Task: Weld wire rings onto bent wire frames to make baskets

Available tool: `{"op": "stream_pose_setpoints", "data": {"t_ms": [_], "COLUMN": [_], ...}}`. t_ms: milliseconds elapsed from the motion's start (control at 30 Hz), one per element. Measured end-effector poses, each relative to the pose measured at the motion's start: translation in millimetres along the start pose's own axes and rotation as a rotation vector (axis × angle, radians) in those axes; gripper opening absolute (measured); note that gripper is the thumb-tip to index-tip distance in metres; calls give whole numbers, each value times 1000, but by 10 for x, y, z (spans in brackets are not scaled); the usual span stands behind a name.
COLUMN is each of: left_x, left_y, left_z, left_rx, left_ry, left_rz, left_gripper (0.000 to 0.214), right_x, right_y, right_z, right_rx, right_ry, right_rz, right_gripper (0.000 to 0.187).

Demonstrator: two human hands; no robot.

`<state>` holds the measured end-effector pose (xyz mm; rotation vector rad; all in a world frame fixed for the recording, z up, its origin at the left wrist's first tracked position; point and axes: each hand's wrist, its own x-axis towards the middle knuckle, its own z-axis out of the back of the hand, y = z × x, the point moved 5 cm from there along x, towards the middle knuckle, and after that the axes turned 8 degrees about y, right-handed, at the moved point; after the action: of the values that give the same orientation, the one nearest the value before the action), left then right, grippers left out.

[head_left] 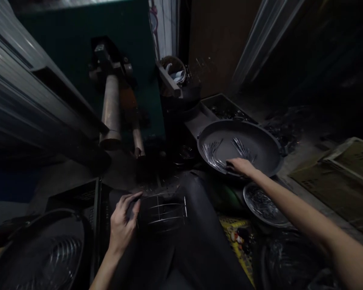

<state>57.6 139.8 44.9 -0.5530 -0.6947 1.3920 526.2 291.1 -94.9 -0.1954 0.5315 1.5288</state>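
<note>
My left hand (124,221) is over my lap, thumb and curved fingers apart, beside the left side of a small wire frame (166,213). The frame has thin curved bars crossed by upright ones. Whether my fingertips touch it is hard to tell in the dim light. To the right, my right hand (239,166) reaches over the near rim of a wide round metal pan (263,149). Its fingers close at the end of a bunch of thin metal wires (211,155). A second bunch of wires (242,148) fans out behind the hand.
A green machine (63,44) with a thick metal cylinder (111,104) stands ahead. A bowl of metal pieces (261,203), a yellow basket (234,225) and an olive crate (335,173) are on the right. A round dark pan (39,249) lies at lower left.
</note>
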Motion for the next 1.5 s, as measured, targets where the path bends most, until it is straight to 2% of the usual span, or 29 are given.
{"op": "stream_pose_setpoints", "data": {"t_ms": [67, 133, 233, 267, 333, 433, 500, 567, 633, 667, 733, 800, 867, 933, 1000, 1067, 1100, 1200, 1300, 1400, 1500], "left_x": [78, 181, 332, 371, 417, 379, 277, 134, -8, -65, -132, -148, -153, -181, -230, -284, -301, -274, -119, 116, 314], "left_y": [-213, -487, -970, -1139, -1449, -1692, -1634, -1439, -1206, -1098, -916, -775, -633, -443, -203, 43, 154, 370, 365, 245, 160], "left_z": [-32, -150, -468, -584, -776, -941, -977, -948, -874, -832, -740, -624, -457, -262, -137, -183, -256, -472, -510, -363, -183], "left_rx": [-18, -85, -229, -273, -340, -442, -516, -547, -548, -559, -605, -625, -573, -441, -258, -102, -59, -107, -214, -231, -221], "left_ry": [-10, 43, 202, 248, 298, 369, 447, 475, 438, 406, 340, 331, 371, 381, 345, 343, 335, 170, 14, -26, -93], "left_rz": [-81, -167, -262, -289, -346, -377, -320, -223, -121, -65, 48, 115, 106, 42, -23, -59, -63, -68, -180, -351, -463], "left_gripper": [23, 22, 28, 31, 39, 46, 41, 36, 37, 37, 39, 40, 37, 36, 59, 88, 92, 81, 81, 84, 86], "right_x": [-87, -201, -495, -609, -859, -1305, -1567, -1716, -1742, -1728, -1694, -1688, -1665, -1557, -1385, -1203, -1123, -953, -860, -810, -786], "right_y": [-30, 21, 306, 479, 956, 1764, 2158, 2413, 2600, 2687, 2847, 2963, 3018, 3019, 3037, 3085, 3118, 3208, 3267, 3348, 3465], "right_z": [179, 503, 1089, 1245, 1495, 1720, 1817, 1853, 1747, 1626, 1288, 908, 564, 328, 209, 162, 144, 112, 211, 427, 617], "right_rx": [-5, 97, 647, 866, 1093, 1440, 1605, 1769, 1910, 1919, 1718, 1323, 1054, 1053, 1158, 1241, 1267, 1317, 1337, 1339, 1333], "right_ry": [-68, -234, -555, -584, -494, -210, -121, -98, -63, -38, -24, -87, -119, -67, 28, 95, 130, 203, 169, 96, 59], "right_rz": [-28, -80, -45, 20, 169, 419, 432, 380, 328, 312, 349, 455, 539, 538, 487, 415, 378, 304, 335, 395, 386], "right_gripper": [25, 25, 14, 16, 26, 35, 37, 40, 42, 41, 27, 10, 17, 27, 31, 30, 30, 31, 31, 32, 30]}}
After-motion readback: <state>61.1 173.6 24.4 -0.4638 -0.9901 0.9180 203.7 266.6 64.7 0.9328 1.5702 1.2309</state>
